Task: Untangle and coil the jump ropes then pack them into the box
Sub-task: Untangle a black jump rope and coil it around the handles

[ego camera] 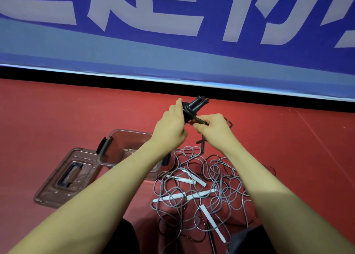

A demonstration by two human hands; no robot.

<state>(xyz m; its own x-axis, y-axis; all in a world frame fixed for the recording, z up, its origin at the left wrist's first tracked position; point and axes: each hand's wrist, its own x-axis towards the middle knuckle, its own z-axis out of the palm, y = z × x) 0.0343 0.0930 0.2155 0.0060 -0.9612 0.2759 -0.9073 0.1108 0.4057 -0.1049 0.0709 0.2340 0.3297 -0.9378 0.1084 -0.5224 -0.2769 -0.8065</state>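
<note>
I see my left hand at about 12 o'clock above the pile, fingers curled round a black jump rope whose two handles stick up toward 1 o'clock. My right hand, just beside it at 3 o'clock, pinches the black cord between thumb and curled fingers. The tangled grey ropes with white handles lie on the red floor toward 6 o'clock. The clear box sits open at 9 o'clock, its lid beside it.
</note>
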